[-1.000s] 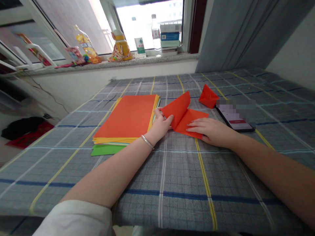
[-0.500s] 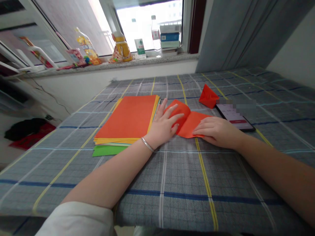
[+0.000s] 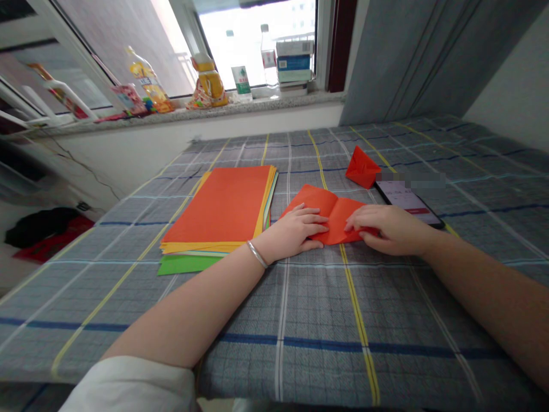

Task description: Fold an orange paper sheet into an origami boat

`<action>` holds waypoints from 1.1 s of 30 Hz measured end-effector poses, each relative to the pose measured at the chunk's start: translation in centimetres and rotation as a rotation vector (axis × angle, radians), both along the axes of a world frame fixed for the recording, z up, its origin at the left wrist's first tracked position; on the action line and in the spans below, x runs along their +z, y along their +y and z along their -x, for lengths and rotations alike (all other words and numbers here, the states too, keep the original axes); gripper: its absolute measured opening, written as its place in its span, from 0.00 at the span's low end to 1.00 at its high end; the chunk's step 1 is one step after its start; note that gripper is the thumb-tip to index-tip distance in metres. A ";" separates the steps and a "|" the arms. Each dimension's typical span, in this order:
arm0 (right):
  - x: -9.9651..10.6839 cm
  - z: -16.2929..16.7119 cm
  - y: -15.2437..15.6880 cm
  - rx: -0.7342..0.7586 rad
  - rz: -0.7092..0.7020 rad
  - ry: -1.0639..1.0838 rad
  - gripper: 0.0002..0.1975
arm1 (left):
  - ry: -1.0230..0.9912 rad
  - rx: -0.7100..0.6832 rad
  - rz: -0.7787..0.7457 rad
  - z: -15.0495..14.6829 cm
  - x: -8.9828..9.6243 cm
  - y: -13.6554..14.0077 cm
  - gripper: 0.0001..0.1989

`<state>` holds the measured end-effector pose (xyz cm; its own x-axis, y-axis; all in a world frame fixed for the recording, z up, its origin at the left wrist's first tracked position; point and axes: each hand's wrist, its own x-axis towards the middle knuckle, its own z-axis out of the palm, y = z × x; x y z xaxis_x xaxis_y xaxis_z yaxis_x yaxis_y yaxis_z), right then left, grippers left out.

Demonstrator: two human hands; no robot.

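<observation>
A creased orange-red sheet of paper (image 3: 336,207) lies on the cloth, with a fold line running down its middle. My left hand (image 3: 302,229), a silver bangle at its wrist, lies flat across the left half, fingers stretched out and slightly apart. At the right end of the sheet my right hand (image 3: 377,228) has its fingers bent over the paper and its thumb by the near edge, pinching it there. Part of the right end is hidden under that hand. Beyond it stands a folded red paper piece (image 3: 362,167) with a pointed top.
A stack of coloured paper (image 3: 223,203), orange on top, lies left of my left hand. A phone (image 3: 407,200) with a lit screen rests behind my right hand. The checked cloth (image 3: 240,360) covers the surface. Bottles and boxes (image 3: 294,62) line the windowsill (image 3: 274,103).
My left hand has come down and flattened onto the sheet, whose raised left half now lies flatter. My right hand's fingers have curled more at the right end.
</observation>
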<state>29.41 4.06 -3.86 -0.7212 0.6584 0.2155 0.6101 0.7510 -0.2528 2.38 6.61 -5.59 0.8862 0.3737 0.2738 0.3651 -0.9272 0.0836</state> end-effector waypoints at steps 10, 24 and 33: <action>-0.6 -0.1 0.7 -0.289 0.154 0.178 0.11 | -0.016 0.094 -0.036 -0.4 0.2 -0.7 0.11; -0.5 0.9 0.3 -0.456 0.170 0.259 0.08 | -0.047 0.023 0.188 0.7 0.6 0.1 0.08; -1.2 0.4 1.3 -0.442 0.294 0.118 0.11 | -0.031 0.009 0.183 0.6 1.0 -0.2 0.09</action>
